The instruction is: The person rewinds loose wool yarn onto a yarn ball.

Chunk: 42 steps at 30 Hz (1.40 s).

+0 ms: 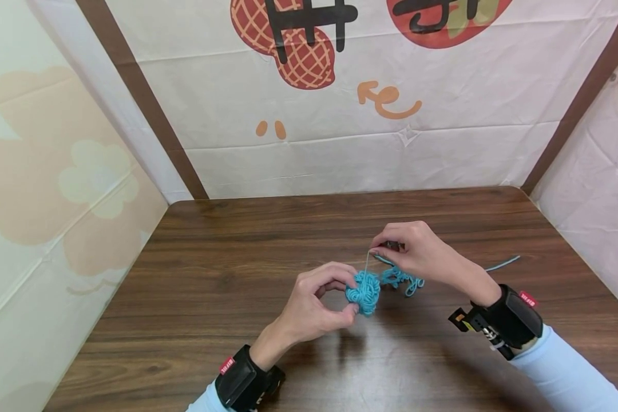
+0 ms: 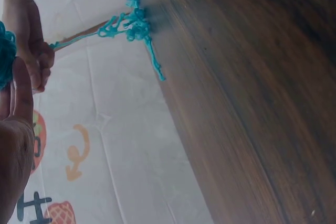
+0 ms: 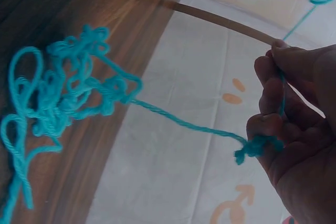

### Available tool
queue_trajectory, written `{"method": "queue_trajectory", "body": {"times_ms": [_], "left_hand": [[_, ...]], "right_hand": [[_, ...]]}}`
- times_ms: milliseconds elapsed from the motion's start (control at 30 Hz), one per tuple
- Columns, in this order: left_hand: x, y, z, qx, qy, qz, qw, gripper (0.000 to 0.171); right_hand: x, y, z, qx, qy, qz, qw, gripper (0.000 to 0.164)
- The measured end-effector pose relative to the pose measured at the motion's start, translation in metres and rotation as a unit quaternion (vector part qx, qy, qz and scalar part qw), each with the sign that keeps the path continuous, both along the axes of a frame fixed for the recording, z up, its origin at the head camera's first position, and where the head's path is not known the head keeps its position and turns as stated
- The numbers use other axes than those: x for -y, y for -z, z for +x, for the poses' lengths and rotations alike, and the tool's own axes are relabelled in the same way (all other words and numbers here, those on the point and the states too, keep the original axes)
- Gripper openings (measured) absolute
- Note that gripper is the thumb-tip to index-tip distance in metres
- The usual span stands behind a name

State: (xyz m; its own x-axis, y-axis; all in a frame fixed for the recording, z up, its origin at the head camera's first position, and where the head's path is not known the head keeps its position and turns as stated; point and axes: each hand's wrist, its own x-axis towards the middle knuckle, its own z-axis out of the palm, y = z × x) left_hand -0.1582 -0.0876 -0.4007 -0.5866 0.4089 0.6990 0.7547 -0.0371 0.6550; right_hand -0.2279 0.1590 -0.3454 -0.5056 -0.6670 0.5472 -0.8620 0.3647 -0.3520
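Observation:
A small ball of turquoise yarn (image 1: 363,293) is pinched between the fingers and thumb of my left hand (image 1: 321,300), held over the table. My right hand (image 1: 412,252) stands just above and to the right, pinching a yarn strand (image 3: 298,23) that runs taut to the ball. In the right wrist view that strand passes through the curled right fingers, and a knotted bit of yarn (image 3: 257,146) sticks out by the lower fingers. From there a length leads to a loose tangle of the same yarn (image 1: 400,278). The left wrist view shows only the ball's edge.
The brown wooden table (image 1: 211,297) spreads around both hands. A loose yarn tail (image 1: 503,264) lies to the right beyond the right wrist. Behind the table hangs a printed white cloth (image 1: 340,160), with more cloth at both sides.

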Motion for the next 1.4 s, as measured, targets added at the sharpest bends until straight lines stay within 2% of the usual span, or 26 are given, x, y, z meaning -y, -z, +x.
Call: {"method": "queue_trajectory", "body": {"times_ms": [233, 400, 500, 600, 667, 733, 800, 900, 967, 1033, 1133, 1267, 1400], "left_hand": [[0.001, -0.001, 0.000, 0.006, 0.002, 0.021, 0.9998, 0.033], [0.002, -0.002, 0.000, 0.040, 0.017, 0.065, 0.9969, 0.029], [0.002, -0.004, 0.000, 0.078, 0.025, 0.114, 0.9901, 0.028], [0.002, -0.006, -0.001, 0.106, 0.020, 0.173, 0.9791, 0.026], [0.002, -0.008, -0.002, 0.128, 0.000, 0.203, 0.9708, 0.024], [0.003, -0.010, -0.003, 0.146, -0.033, 0.222, 0.9635, 0.022], [0.003, -0.012, -0.002, 0.167, -0.068, 0.237, 0.9545, 0.029], [0.002, -0.013, -0.004, 0.180, -0.112, 0.254, 0.9435, 0.031], [0.002, -0.013, -0.004, 0.184, -0.135, 0.262, 0.9376, 0.030], [0.001, -0.012, -0.005, 0.185, -0.157, 0.255, 0.9362, 0.029], [0.001, -0.010, -0.006, 0.168, -0.187, 0.212, 0.9442, 0.031], [0.002, -0.007, -0.006, 0.105, -0.229, 0.121, 0.9601, 0.031], [0.003, -0.004, -0.008, 0.037, -0.246, 0.050, 0.9674, 0.032]], "right_hand": [[-0.002, 0.007, -0.004, 0.008, 0.006, -0.006, 1.000, 0.011], [-0.003, 0.012, -0.006, 0.026, 0.003, -0.007, 1.000, 0.010], [-0.004, 0.017, -0.007, 0.026, 0.001, -0.008, 1.000, 0.010], [-0.003, 0.021, -0.008, 0.023, -0.001, -0.003, 1.000, 0.011], [-0.002, 0.024, -0.007, 0.027, -0.007, 0.006, 1.000, 0.011], [0.001, 0.025, -0.003, 0.036, -0.011, 0.023, 0.999, 0.010], [0.005, 0.025, 0.004, 0.046, -0.014, 0.045, 0.998, 0.009], [0.014, 0.026, 0.016, 0.032, -0.014, 0.082, 0.996, 0.009], [0.020, 0.025, 0.026, 0.003, -0.017, 0.098, 0.995, 0.008], [0.026, 0.024, 0.035, -0.033, -0.021, 0.106, 0.994, 0.006], [0.032, 0.021, 0.046, -0.079, -0.028, 0.104, 0.991, 0.007], [0.036, 0.016, 0.056, -0.124, -0.036, 0.092, 0.987, 0.015], [0.037, 0.011, 0.061, -0.153, -0.040, 0.083, 0.984, 0.018]]}}
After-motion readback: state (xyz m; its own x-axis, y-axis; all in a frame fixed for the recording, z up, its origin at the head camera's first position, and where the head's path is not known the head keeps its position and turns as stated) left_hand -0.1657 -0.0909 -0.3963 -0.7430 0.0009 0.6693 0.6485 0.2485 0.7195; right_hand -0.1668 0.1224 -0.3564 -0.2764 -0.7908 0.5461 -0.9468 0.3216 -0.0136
